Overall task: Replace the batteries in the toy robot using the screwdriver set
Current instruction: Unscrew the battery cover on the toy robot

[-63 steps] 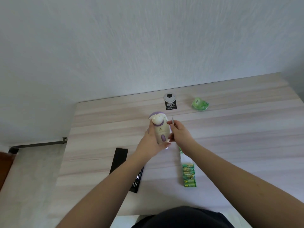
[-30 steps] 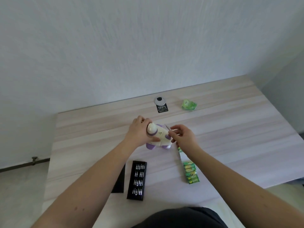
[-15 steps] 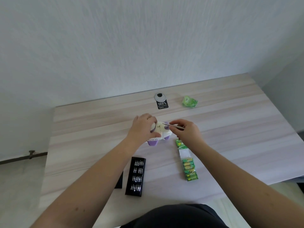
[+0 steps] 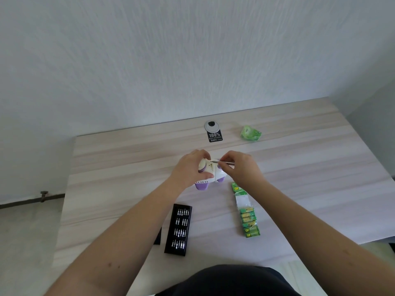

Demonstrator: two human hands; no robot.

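The white and purple toy robot [image 4: 208, 178] lies on its side on the wooden table [image 4: 299, 178]. My left hand [image 4: 190, 169] grips its upper body and holds it down. My right hand [image 4: 239, 167] pinches a thin silver screwdriver [image 4: 222, 161], which lies nearly level with its tip against the toy's back. The black tray of screwdriver bits [image 4: 179, 229] lies open near the front edge, left of centre. A strip of green batteries [image 4: 248, 218] in torn packaging lies to the right of it.
A black and white tag [image 4: 213, 132] and a crumpled green wrapper [image 4: 250, 133] lie near the wall at the back of the table. A black lid [image 4: 157, 238] peeks out from under my left forearm beside the bit tray.
The toy went from upright in my left hand to lying on its side on the table. The screwdriver swung from pointing up to nearly level, its tip at the toy's back.
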